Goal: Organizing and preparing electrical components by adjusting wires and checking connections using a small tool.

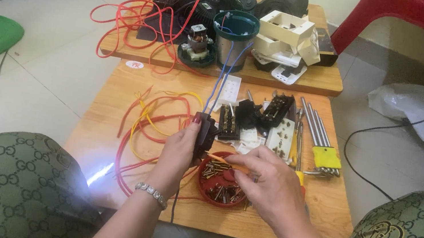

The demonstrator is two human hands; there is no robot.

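**Fingers clamp a black switch block over a dish of screws**

Fingers (194, 127) of the left hand (178, 151) are wrapped tight around a small black plastic component (206, 131), held upright above the low wooden table (111, 95), apparently so its side faces the right hand. Two blue wires (222, 74) rise from it to a round green-rimmed metal housing (233, 36) on the far table. The right hand (264, 183) pinches a slim yellow-handled screwdriver (227, 162), its tip against the component. Red and yellow wires (150, 125) loop loosely across the wood. Steel hex keys in a yellow holder (325, 150) lie to the right. Just beneath the hands, a shallow red dish (205, 190) keeps brassy screws gathered.
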